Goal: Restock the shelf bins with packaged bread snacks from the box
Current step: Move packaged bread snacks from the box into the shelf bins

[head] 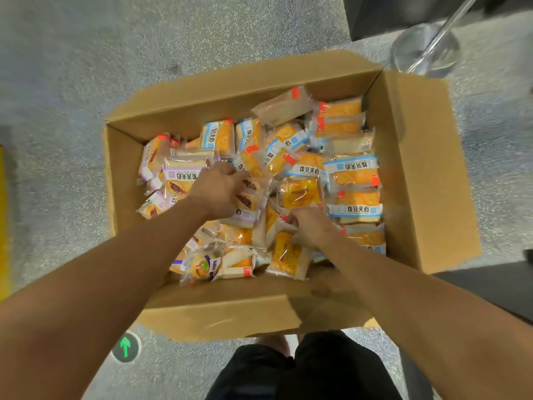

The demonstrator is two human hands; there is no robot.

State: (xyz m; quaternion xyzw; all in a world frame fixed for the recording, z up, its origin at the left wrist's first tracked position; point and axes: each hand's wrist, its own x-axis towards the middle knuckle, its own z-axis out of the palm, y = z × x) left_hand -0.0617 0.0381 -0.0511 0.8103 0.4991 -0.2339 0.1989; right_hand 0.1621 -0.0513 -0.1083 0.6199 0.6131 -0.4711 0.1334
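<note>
An open cardboard box (418, 157) stands on the floor below me, filled with several packaged bread snacks in orange, blue-labelled and purple-labelled wrappers. My left hand (219, 192) reaches into the middle of the pile, its fingers curled round a purple-labelled bread pack (248, 206). My right hand (311, 229) is a little nearer and to the right, pinching the clear wrapper edge of an orange bread pack (285, 255). A round bun pack (202, 267) lies at the near edge of the pile. No shelf bins are in view.
Grey speckled floor (72, 82) surrounds the box. A metal stand with a round base (427, 50) is at the back right, beside a dark cabinet (403, 13). A green arrow floor marker (125, 346) is near my legs. A yellow strip runs along the left edge.
</note>
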